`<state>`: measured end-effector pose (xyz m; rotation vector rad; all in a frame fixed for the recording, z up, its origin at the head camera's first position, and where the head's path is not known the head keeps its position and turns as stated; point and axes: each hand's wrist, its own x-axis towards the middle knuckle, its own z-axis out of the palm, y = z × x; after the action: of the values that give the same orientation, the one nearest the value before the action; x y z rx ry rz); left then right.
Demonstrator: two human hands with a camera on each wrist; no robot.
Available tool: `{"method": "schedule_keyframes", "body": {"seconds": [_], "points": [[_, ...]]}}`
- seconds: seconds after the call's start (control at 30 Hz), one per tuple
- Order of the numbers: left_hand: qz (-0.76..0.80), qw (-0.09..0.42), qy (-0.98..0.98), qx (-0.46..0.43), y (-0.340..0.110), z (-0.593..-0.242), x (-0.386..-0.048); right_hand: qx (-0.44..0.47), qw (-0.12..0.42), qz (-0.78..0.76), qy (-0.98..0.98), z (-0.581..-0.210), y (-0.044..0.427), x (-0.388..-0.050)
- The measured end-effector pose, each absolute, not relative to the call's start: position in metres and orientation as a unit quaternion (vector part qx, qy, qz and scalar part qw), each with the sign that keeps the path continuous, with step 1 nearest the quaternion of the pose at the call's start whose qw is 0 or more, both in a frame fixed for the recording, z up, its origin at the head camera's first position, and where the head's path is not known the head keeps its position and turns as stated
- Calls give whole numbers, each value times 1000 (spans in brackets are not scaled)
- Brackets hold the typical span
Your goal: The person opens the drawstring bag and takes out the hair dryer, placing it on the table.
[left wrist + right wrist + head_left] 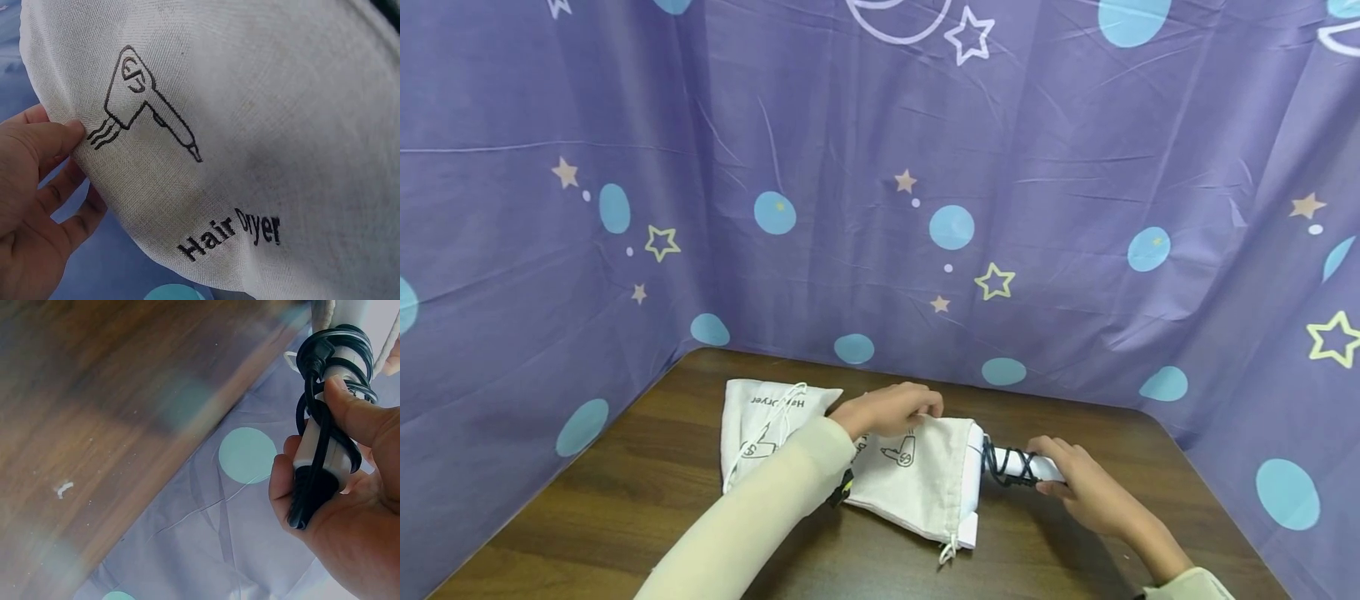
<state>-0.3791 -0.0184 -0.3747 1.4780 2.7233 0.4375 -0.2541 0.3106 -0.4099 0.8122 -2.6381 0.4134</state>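
Dangling at the near corner of a pale cloth bag (917, 483), a knotted drawstring (950, 548) marks the near end of its mouth on the brown tabletop (1037, 567). Just beyond it, a white hair dryer (972, 479) shows at the right-hand opening, its body partly hidden by the fabric, its handle pointing right, a black cord (325, 419) looped around it. On the handle, the right hand (1078, 483) has its fingers and thumb curled in a grasp. The casing looks hard, smooth and fairly light, likely slick under a loose grip; the handle offers the surest hold, the coils a poorer one, since they may slide. A knock could crack such a shell.

Slightly farther off, the left hand (891, 410) pinches the bag's far edge. That cloth looks soft and limp, prone to sag unless held by a firm edge. From where I stand, I cannot tell whether the dryer touches the wood. At far left lies a second bag (745, 417), lettered "Hair Dryer"; behind everything hangs a purple curtain (850, 150) of stars and blue spots.
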Motion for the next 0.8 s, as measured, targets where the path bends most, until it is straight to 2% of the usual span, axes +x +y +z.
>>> {"method": "schedule_keyframes", "body": {"seconds": [0.33, 0.63, 0.8], "points": [[142, 1, 873, 467, -24, -379, -387, 269, 157, 152, -938, -410, 315, -252], [129, 14, 904, 407, -36, -382, -391, 247, 172, 156, -941, -411, 328, -255], [101, -3, 907, 409, -33, -380, -384, 248, 168, 163, -940, -410, 330, -255]]}}
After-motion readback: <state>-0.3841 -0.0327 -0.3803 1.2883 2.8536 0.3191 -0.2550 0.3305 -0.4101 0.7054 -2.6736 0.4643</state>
